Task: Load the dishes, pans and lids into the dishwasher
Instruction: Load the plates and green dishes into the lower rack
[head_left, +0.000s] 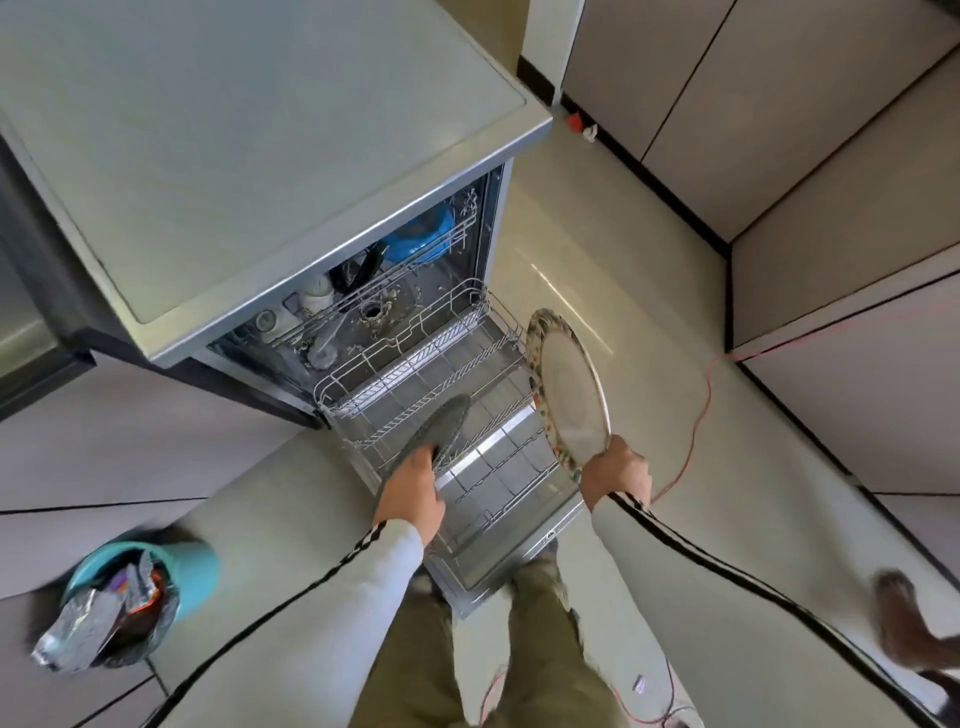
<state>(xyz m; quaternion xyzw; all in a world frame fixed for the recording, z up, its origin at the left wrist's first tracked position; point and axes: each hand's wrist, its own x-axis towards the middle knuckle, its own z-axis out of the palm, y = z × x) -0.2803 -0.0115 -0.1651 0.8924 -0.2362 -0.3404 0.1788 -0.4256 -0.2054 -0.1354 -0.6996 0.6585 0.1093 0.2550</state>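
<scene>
The dishwasher (311, 171) stands open with its white wire lower rack (483, 374) pulled out over the lowered door. My left hand (413, 488) grips a dark grey plate (441, 426) by its near edge, the plate standing tilted among the rack's left tines. My right hand (615, 475) holds a large cream plate with a patterned rim (569, 384) on edge, above the rack's right side. Inside, the upper rack carries a blue bowl (421, 234), white cups (317, 293) and a dark item.
A teal bin (176, 566) stuffed with wrappers stands on the floor at my left. A red cable (701, 405) runs across the floor on the right. Beige cabinets (831, 156) line the right wall. Another person's foot (904, 623) shows at the lower right.
</scene>
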